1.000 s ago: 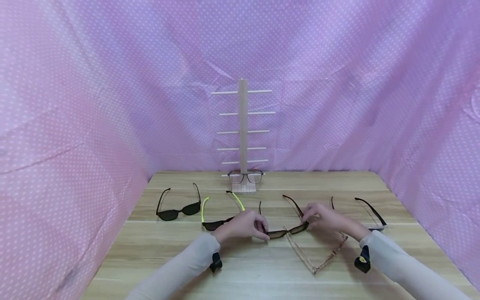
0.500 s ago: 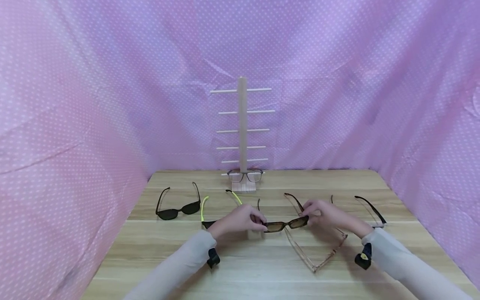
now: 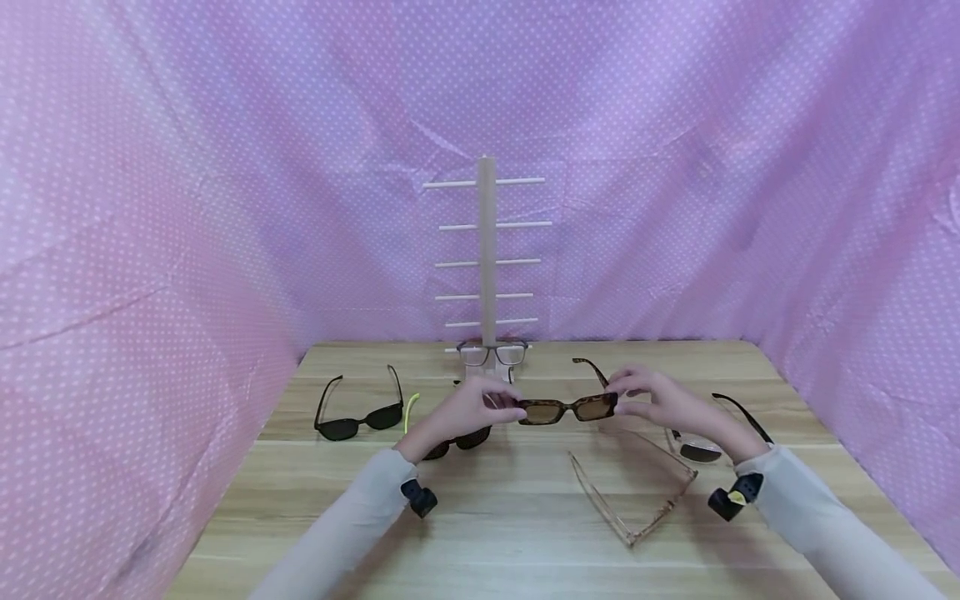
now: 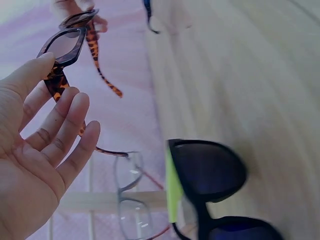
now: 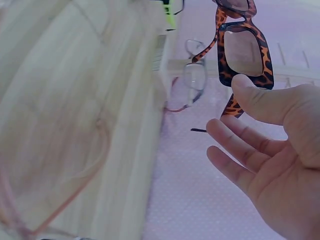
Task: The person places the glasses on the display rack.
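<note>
Tortoiseshell sunglasses (image 3: 543,412) with brown rectangular lenses are held up above the table, lenses toward me and temples unfolded away. My left hand (image 3: 474,408) pinches their left end between thumb and fingers; in the left wrist view its thumb lies at the rim beside the patterned temple (image 4: 57,82). At the right end, my right hand (image 3: 660,402) pinches the corner near the hinge, as the right wrist view also shows, thumb on the lower rim (image 5: 250,82). Beyond them stands a wooden rod stand (image 3: 487,250), with dark-framed clear glasses (image 3: 474,357) on its lowest rods.
Black sunglasses (image 3: 339,429) lie at the left. Dark sunglasses with yellow-green temples (image 3: 472,438) are partly behind my left hand. Pinkish clear-framed glasses (image 3: 667,507) lie upturned at the front right. Another dark-lensed pair (image 3: 700,453) is partly hidden by my right forearm. Pink dotted cloth (image 3: 637,125) surrounds the table.
Both hands have raised the tortoiseshell sunglasses off the table and moved them away from me, slightly left. The lenses now face me more squarely. The pinkish glasses below are less covered.
</note>
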